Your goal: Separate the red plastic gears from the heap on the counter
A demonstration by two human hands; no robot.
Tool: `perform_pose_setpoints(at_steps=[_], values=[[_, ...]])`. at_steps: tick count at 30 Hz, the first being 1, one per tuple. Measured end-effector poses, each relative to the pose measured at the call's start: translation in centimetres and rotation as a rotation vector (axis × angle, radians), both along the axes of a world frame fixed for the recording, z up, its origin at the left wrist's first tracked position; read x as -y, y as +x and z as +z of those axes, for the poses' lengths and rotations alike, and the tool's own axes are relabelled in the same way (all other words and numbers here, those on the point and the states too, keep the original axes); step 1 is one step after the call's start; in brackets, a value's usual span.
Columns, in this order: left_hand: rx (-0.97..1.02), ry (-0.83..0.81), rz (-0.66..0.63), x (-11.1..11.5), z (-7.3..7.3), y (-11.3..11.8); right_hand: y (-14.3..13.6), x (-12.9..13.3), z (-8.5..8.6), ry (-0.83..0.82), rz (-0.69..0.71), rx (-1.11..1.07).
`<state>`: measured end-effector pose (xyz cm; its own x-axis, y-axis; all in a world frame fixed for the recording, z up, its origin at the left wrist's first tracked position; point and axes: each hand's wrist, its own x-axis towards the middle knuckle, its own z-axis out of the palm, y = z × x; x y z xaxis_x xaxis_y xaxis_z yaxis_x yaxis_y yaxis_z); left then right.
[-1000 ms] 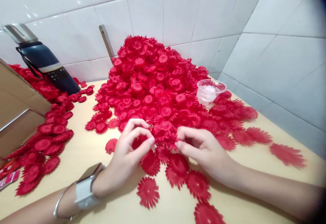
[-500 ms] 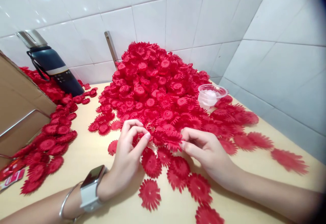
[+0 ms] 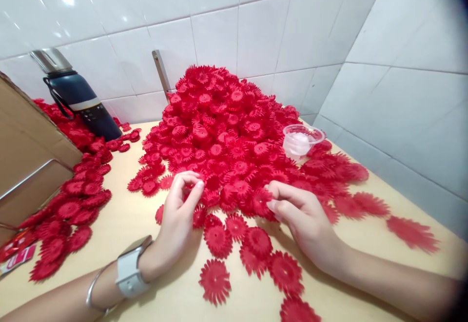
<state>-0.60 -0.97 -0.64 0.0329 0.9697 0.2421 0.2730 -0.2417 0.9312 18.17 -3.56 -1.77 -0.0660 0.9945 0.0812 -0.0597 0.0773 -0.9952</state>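
My right hand (image 3: pixel 305 219) pinches a red paper-like flower (image 3: pixel 262 202) with a fringed edge between thumb and fingertips, at the front of a large pile of red flowers (image 3: pixel 226 131). To the left, my left hand (image 3: pixel 179 212) hovers at the pile's front edge, fingers loosely curled and thumb a little apart from them; nothing shows in its grasp. Several loose flowers lie on the table between and below my hands, among them a flat one (image 3: pixel 215 281) nearest to me. A watch and a bangle are on my left wrist.
A clear plastic cup (image 3: pixel 298 142) sits among flowers on the right. At left stand a cardboard box (image 3: pixel 32 151) and a dark blue flask (image 3: pixel 82 95), with more flowers (image 3: pixel 73 210) beside them. White tiled walls (image 3: pixel 215 34) bound the pale table (image 3: pixel 127 205).
My left hand has drawn back to the left, away from the flower both hands were at. My right hand keeps a flower, now turned more face-on, and has shifted slightly right.
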Motion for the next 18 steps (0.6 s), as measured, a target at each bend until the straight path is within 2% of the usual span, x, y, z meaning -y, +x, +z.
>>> perform_pose_setpoints(at_steps=[9,13,18], values=[[0.178,-0.032,-0.101,0.74,0.18,0.50,-0.16,-0.14,0.40,0.030,0.092,0.082],[0.143,0.001,-0.085,0.56,0.04,0.38,-0.21,-0.18,0.52,0.025,0.100,0.095],[-0.027,-0.008,-0.143,0.54,0.60,0.23,-0.18,-0.15,0.63,0.030,0.102,0.120]])
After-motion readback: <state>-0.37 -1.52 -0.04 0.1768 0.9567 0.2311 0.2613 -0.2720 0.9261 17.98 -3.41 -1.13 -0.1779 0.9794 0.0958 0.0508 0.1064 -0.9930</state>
